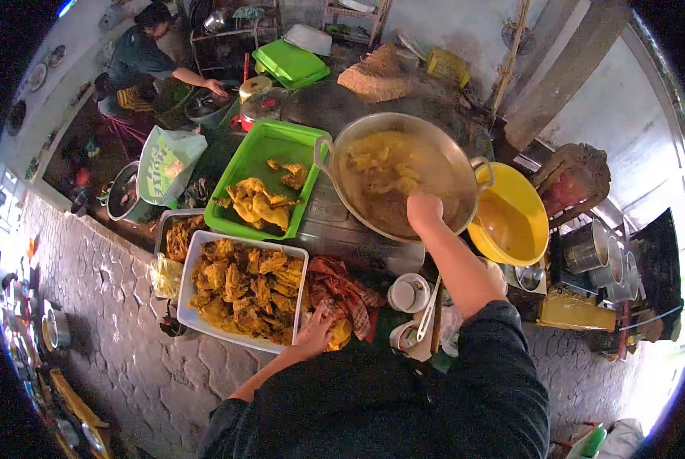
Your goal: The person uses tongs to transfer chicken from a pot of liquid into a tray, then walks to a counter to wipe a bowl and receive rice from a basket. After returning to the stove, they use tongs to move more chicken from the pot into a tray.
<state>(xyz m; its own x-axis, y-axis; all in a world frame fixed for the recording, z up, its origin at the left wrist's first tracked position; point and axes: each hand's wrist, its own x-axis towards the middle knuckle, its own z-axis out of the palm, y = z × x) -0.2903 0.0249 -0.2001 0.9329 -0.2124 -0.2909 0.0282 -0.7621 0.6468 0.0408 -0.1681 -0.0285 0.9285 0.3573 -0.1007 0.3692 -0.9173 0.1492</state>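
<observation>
My right hand [425,213] is closed in a fist over the near right rim of a large metal wok [404,122]. What it holds, if anything, is hidden. Pieces of chicken [384,159] lie in cloudy yellowish liquid inside the wok. My left hand [316,335] rests with fingers extended against a red checkered cloth [344,287]. It is beside the right edge of a white tray [303,294] heaped with browned chicken pieces [243,283]. Behind that, a green tray [231,174] holds a few yellow chicken pieces [257,203].
Right of the wok stands a yellow basin [538,210] with liquid. White cups [409,293] and a white-handled utensil [428,314] sit near my body. Metal pots [587,246] are at far right. At upper left another person [140,57] reaches into a tub [205,111].
</observation>
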